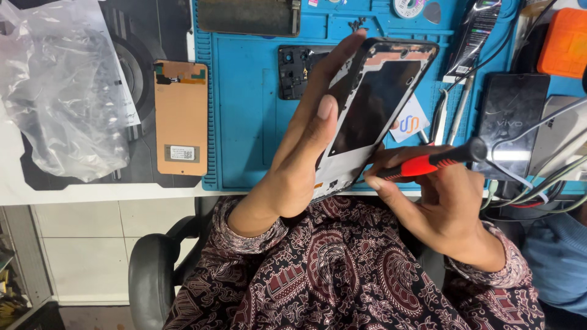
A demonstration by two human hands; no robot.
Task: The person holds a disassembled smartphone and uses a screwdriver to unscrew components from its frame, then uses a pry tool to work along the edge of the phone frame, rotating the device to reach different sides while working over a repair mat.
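Right hand [449, 205] fingers pinching red-handled screwdriver [428, 162], left hand [309, 156] fingers gripping phone frame [373, 107], long axis tilted up-right, lower end hidden.

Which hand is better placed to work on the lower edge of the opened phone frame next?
Right. The right hand grips the red-and-black screwdriver, its tip at the phone frame's lower edge. The left hand is wrapped around that frame, propping it up.

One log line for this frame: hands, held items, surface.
left hand: holds phone frame, tilted | right hand: red-handled screwdriver, tip at frame's lower edge | below: blue mat
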